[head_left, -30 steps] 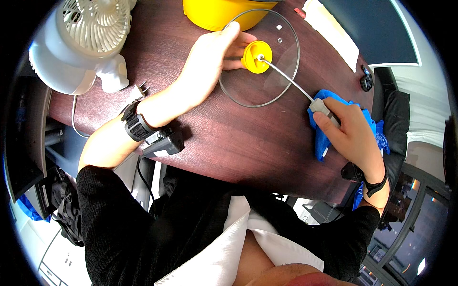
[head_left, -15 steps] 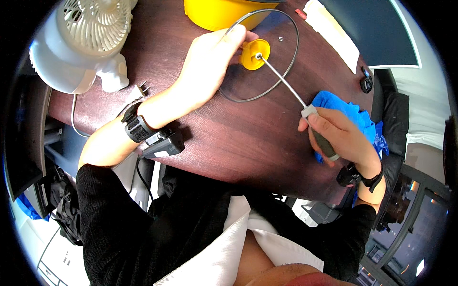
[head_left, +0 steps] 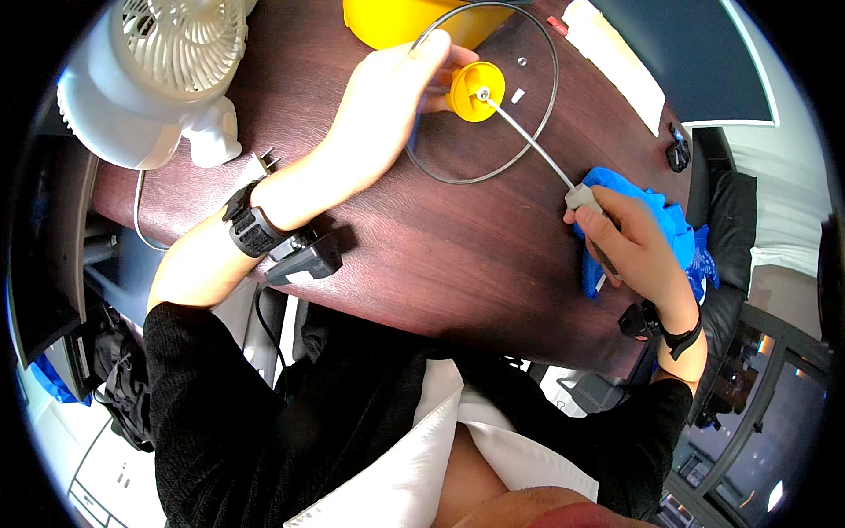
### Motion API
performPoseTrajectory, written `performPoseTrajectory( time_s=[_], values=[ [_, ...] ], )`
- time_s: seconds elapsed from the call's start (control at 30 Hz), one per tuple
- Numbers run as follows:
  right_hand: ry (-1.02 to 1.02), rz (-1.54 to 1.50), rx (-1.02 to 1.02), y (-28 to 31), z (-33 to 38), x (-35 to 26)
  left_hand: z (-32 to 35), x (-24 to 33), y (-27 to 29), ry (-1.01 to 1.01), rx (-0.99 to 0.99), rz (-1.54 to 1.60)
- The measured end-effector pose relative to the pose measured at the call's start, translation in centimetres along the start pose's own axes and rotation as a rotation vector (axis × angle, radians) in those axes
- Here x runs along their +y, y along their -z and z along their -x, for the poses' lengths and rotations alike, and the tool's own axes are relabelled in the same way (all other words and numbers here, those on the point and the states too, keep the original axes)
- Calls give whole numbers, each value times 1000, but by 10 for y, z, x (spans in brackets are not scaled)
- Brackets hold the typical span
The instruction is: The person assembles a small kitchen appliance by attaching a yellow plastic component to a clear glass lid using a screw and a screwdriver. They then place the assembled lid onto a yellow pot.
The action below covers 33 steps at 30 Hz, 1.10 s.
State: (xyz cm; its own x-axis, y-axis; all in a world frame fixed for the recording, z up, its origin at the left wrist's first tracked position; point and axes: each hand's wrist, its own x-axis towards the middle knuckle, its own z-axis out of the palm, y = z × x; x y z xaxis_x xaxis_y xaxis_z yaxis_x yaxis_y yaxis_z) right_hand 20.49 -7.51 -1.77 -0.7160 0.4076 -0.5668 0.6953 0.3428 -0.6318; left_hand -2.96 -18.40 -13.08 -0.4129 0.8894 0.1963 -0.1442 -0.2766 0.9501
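No lettering, numbers or signs can be read.

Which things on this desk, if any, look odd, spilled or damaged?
Nothing looks spilled or damaged. Slightly odd: a two-pin plug lies loose beside the left forearm, plugged into nothing, and a blue cloth lies crumpled by the right hand.

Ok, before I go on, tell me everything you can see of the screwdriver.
The screwdriver has a long, thin, straight shaft that looks like bare metal, and a grey handle, paler at the collar. The right hand grips the handle, hiding much of it. It slants across the picture, handle lower right, tip upper left, the shaft crossing the rim of the clear lid. Its tip appears to meet the metal fitting centred in the yellow knob; the tip's shape cannot be made out.
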Motion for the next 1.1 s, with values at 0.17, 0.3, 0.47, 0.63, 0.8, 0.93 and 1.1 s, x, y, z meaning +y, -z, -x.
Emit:
performPoseTrajectory(
  time_s=[0.17, 0.3, 0.47, 0.63, 0.8, 0.93, 1.1],
  values=[
    [220, 352, 226, -4, 1, 3, -1, -1, -1, 20, 22, 66],
    [234, 373, 205, -1, 0, 3, -1, 1, 0, 29, -32, 31],
    [255, 369, 242, -2, -2, 5, -2, 0, 3, 65, -77, 51],
    [238, 336, 264, 1, -2, 17, 0, 1, 2, 95, -103, 85],
    [418, -250, 297, -15, -23, 44, -3, -2, 2, 154, -83, 80],
    [375, -715, 164, -6, -31, 41, -5, -1, 1, 175, -50, 72],
    [493, -727, 242, 3, -48, 54, -3, 4, 0, 212, -37, 85]
  ],
)
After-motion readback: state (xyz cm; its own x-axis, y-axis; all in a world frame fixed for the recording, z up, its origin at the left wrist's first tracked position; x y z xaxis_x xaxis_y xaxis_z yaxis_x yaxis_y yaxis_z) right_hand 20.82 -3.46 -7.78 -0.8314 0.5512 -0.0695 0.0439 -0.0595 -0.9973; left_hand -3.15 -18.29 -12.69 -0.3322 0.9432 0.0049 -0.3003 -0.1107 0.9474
